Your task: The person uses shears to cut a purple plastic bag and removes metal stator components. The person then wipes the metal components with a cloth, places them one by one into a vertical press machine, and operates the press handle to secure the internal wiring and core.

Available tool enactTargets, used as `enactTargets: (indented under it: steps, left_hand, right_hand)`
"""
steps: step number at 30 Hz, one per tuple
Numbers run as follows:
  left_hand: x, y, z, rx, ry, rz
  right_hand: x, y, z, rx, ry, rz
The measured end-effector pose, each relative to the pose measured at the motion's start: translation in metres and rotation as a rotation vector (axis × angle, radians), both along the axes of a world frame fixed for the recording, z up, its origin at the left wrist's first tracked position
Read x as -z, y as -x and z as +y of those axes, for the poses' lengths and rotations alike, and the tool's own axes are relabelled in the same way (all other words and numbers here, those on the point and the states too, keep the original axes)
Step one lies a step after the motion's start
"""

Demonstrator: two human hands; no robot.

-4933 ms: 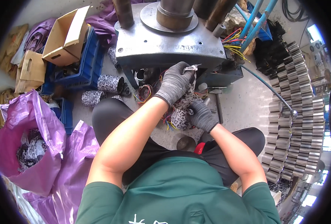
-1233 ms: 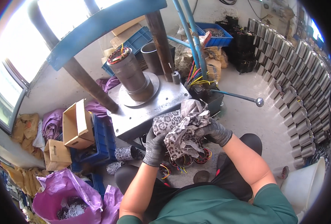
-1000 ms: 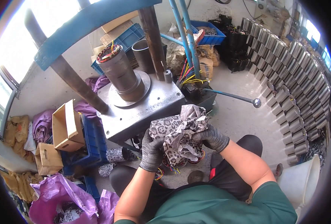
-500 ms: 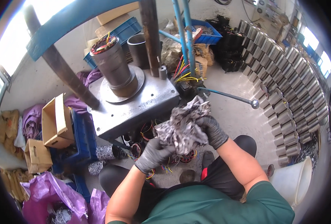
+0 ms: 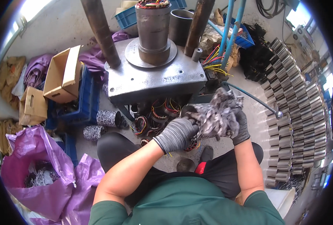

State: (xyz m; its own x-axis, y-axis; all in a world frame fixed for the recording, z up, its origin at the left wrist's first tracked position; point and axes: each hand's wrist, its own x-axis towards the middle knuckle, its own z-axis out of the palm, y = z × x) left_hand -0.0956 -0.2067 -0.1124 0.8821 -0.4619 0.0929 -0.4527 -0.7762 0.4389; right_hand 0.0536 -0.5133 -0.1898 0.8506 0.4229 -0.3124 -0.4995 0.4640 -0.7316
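A crumpled grey-and-white patterned rag point(image 5: 219, 117) is held up in front of me, beside the press. My left hand point(image 5: 177, 133), in a grey knit glove, is closed on the rag's left side. On its right side my right hand point(image 5: 241, 126), gloved alike, grips the cloth, with its fingers partly hidden behind the folds. Beyond the rag stands the metal press table point(image 5: 157, 84). A dark cylindrical motor housing point(image 5: 153, 28) rests upright on its round plate, with wound coils showing at the top.
Wound stators with coloured wires point(image 5: 159, 114) lie under the press table. A blue lever with a ball end point(image 5: 278, 115) sticks out on the right. Stacked metal cylinders point(image 5: 297, 112) line the right side. Cardboard boxes point(image 5: 63, 75), blue crates and a purple sack point(image 5: 35, 195) are at left.
My view has turned, so the press and boxes appear shifted. Both hands still hold the rag, now farther right in the picture, and the left hand is turned more over its edge.
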Motion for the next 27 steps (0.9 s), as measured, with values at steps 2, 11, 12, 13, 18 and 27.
enactTargets:
  steps: [2,11,12,13,18,27]
  left_hand:
    - [-0.009,0.004,0.011,-0.072,0.098,-0.186]
    - [0.012,-0.005,-0.001,-0.613,0.985,-0.041]
    - [0.017,-0.004,-0.002,-0.609,1.008,-0.164]
    - [0.021,-0.003,-0.002,-0.541,0.889,-0.257]
    - [0.022,0.014,-0.027,-0.202,0.940,0.131]
    - [0.052,0.006,-0.032,-0.113,0.680,0.002]
  right_hand:
    - [-0.045,0.022,0.026,-0.025,-0.223,0.039]
    - [-0.066,0.023,0.036,0.042,-1.153,0.548]
    - [-0.066,0.024,0.038,0.029,-0.871,0.342]
    - [-0.066,0.025,0.042,-0.006,-0.529,0.136]
    - [-0.068,0.034,0.066,0.218,-0.019,0.046]
    - [-0.026,0.040,0.072,0.094,0.539,-0.089]
